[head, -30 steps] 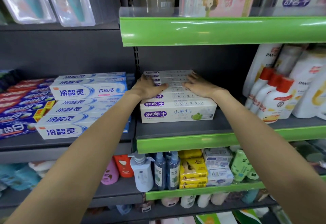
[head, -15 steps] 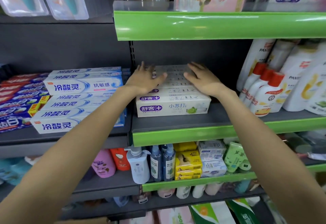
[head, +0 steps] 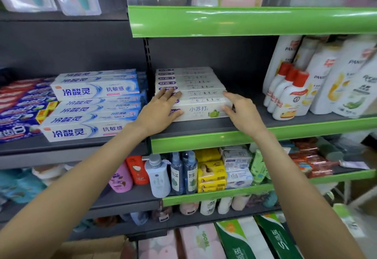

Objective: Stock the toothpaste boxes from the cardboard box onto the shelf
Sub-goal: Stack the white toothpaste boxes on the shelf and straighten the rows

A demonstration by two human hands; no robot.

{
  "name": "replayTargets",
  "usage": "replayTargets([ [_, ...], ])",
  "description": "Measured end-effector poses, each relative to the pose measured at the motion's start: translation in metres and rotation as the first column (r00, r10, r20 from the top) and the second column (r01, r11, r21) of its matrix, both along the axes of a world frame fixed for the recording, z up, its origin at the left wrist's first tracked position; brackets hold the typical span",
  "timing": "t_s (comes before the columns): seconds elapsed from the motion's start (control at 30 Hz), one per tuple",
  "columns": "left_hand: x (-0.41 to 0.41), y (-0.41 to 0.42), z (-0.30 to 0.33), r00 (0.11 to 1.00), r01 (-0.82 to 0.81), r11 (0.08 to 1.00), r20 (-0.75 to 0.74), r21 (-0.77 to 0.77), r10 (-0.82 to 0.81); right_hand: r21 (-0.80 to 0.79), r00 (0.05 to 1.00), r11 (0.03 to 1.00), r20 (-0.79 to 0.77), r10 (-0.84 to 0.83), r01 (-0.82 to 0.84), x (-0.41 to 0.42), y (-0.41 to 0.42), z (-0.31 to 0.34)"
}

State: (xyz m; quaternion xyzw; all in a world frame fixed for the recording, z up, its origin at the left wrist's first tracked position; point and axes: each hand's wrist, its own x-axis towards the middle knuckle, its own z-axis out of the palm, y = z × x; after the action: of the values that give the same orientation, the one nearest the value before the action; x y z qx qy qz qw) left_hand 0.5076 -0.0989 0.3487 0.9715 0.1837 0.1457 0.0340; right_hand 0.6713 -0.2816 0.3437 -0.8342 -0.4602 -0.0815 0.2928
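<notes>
L hand (head: 161, 109), R hand (head: 237, 109) flat-fingered on toothpaste boxes (head: 195, 97); light, stiff card; slippery stack; take by ends.

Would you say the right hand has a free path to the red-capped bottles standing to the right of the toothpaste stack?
Probably yes: the right hand rests at the stack's right end, and only bare shelf lies between it and the red-capped bottles.

Both forearms are bare to the hands (head: 161, 110), no sleeves showing.
</notes>
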Motion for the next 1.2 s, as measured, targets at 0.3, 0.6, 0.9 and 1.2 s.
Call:
replayTargets([
  [0.3,-0.029,-0.018,0.008,0.978,0.011,0.965,0.196,0.263,-0.064,0.146,0.926,0.989,0.375,-0.045,-0.011,-0.049,0.008,0.008],
  [0.6,-0.199,0.077,0.006,0.941,-0.058,0.967,0.337,0.248,-0.030,0.071,0.897,0.946,0.346,0.276,-0.318,-0.177,0.087,0.007],
  [0.9,-0.206,0.130,-0.006,0.994,-0.045,0.963,0.112,0.264,0.016,-0.130,0.983,0.985,0.132,0.128,-0.111,-0.193,0.139,0.005],
  [1.2,-0.206,0.139,-0.018,0.981,-0.014,0.977,0.192,0.213,-0.028,-0.022,0.971,0.981,-0.153,0.185,-0.190,-0.179,0.161,0.025],
])
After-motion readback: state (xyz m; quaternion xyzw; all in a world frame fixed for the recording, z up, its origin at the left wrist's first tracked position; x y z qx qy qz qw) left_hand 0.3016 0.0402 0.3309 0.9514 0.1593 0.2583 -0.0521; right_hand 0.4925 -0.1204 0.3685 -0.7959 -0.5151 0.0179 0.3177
